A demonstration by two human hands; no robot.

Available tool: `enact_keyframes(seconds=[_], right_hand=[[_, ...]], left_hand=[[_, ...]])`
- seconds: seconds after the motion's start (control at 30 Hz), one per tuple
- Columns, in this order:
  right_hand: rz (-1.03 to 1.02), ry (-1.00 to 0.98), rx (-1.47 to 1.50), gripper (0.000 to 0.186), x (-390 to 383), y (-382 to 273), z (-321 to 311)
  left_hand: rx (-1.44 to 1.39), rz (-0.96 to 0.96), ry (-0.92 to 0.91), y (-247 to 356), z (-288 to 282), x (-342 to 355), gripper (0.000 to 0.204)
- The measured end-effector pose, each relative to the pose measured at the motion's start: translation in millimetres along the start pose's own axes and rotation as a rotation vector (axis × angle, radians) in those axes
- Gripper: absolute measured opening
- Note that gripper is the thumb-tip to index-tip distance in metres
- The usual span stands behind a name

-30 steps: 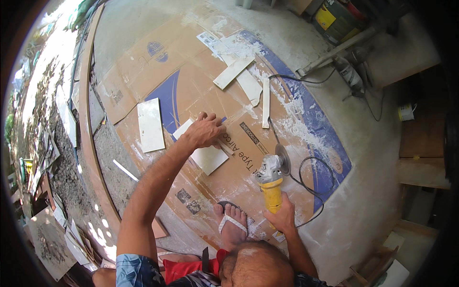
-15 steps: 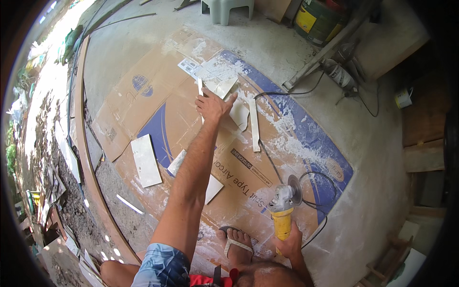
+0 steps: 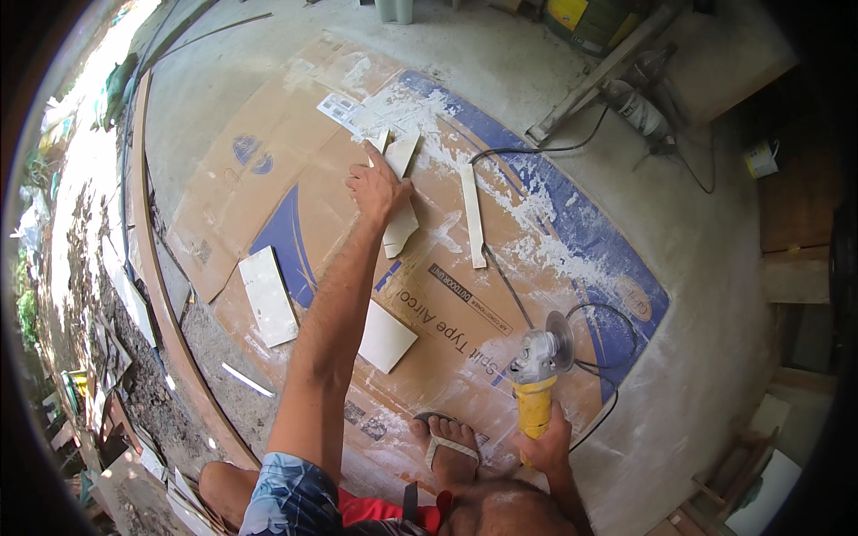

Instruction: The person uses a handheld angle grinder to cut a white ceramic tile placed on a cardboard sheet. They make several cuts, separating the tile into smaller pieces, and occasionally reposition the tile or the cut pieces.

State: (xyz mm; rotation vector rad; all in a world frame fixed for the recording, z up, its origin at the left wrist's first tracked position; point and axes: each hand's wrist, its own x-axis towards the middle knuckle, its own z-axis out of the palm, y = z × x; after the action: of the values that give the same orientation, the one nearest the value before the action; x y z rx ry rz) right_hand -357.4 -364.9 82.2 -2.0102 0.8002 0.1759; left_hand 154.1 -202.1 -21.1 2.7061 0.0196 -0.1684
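My left hand (image 3: 377, 189) reaches forward over the cardboard with its index finger stretched out and the other fingers partly bent. Its thumb side lies over a long off-white tile piece (image 3: 402, 230) with a broken lower end. Beside the index finger shows the tip of a narrow tile strip (image 3: 382, 139), mostly hidden by the hand. My right hand (image 3: 546, 442) is closed round the yellow body of an angle grinder (image 3: 534, 402), its disc tilted up and away from the tiles. Whether the disc turns, I cannot tell.
Dusty flattened cardboard (image 3: 295, 214) covers the floor. On it lie a rectangular tile (image 3: 268, 297), another tile (image 3: 387, 337) and a thin strip (image 3: 473, 217). A black cord (image 3: 511, 290) runs past the grinder. My sandalled foot (image 3: 451, 447) is close by; a wooden beam (image 3: 147, 241) edges the left.
My left hand has moved slightly left and its fingers have drawn in. The broken tile piece beside it has shifted left and turned. The grinder stays in my right hand.
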Motion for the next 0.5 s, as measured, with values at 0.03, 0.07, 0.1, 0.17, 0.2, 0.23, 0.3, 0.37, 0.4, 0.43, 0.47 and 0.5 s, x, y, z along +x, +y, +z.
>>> enact_keyframes(seconds=[0.03,0.07,0.1,0.17,0.2,0.23,0.3,0.37,0.4,0.43,0.47,0.5], right_hand=[[0.006,0.01,-0.004,0.055,0,-4,-1],[0.014,0.02,-0.009,0.054,-1,-6,-2],[0.024,0.016,0.003,0.055,-1,-6,-2],[0.048,0.008,0.024,0.057,-3,-4,-4],[0.039,0.003,0.037,0.057,-3,-5,-4],[0.029,-0.008,0.047,0.057,-1,-7,-4],[0.008,-0.035,0.051,0.057,5,-11,-1],[0.047,-0.016,0.012,0.057,0,-6,-4],[0.038,-0.002,0.03,0.057,0,-5,0],[0.028,0.016,0.048,0.057,0,-1,2],[0.015,0.024,0.073,0.057,2,-1,7],[0.007,0.022,0.101,0.058,6,-5,12]], left_hand=[[0.014,-0.024,-0.015,-4,-4,2,0.117],[0.02,-0.003,-0.023,-8,-5,1,0.117],[0.024,0.022,-0.031,-10,-6,-1,0.116],[0.044,0.093,-0.02,-14,-11,6,0.115],[0.058,0.141,-0.004,-12,-19,15,0.115],[0.071,0.183,0.013,-13,-29,26,0.115],[0.066,0.268,0.187,-20,-65,65,0.122],[0.074,0.307,0.214,47,-94,48,0.135],[0.122,0.383,0.258,62,-98,41,0.134],[0.169,0.46,0.303,79,-97,36,0.133],[0.224,0.518,0.222,87,-84,23,0.129],[0.201,0.53,0.112,92,-64,4,0.114]])
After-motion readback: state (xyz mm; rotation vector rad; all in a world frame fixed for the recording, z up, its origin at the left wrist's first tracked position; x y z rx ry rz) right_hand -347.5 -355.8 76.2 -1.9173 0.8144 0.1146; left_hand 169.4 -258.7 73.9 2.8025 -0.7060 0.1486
